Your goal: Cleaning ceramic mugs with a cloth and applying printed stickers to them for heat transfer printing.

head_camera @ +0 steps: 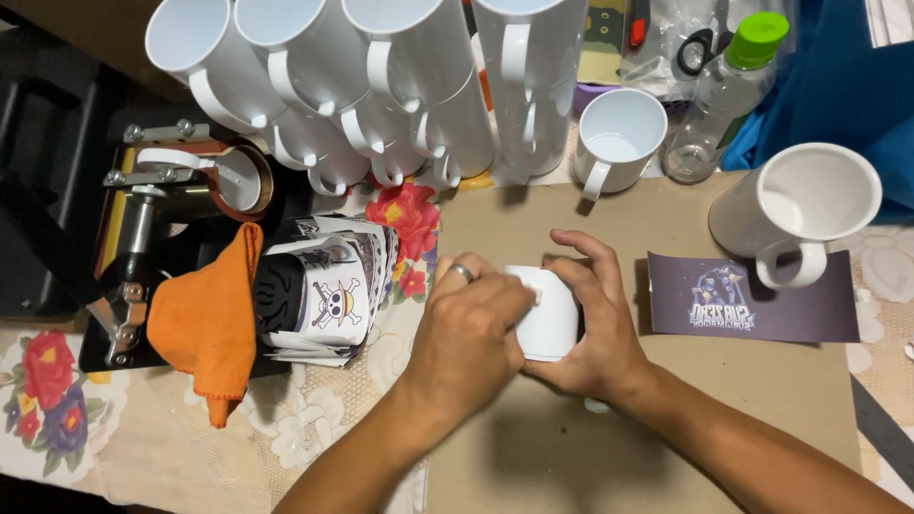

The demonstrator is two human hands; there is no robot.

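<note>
A white mug (pixel 550 314) lies on its side over a brown cardboard sheet (pixel 685 400), held between both hands. My left hand (pixel 468 328), with a ring on one finger, presses against the mug's left side. From the right, my right hand (pixel 598 328) wraps around it with fingers curled over the top. A dark printed paper sheet (pixel 752 305) lies flat to the right of the hands. Another white mug (pixel 800 211) rests partly on that sheet's upper edge.
Stacked white mugs (pixel 381 76) fill the back. A single mug (pixel 617 135) and a clear bottle with a green cap (pixel 725 86) stand behind the cardboard. At left sit a mug press (pixel 181 190), an orange cloth (pixel 205 319) and a pile of printed sheets (pixel 328 295).
</note>
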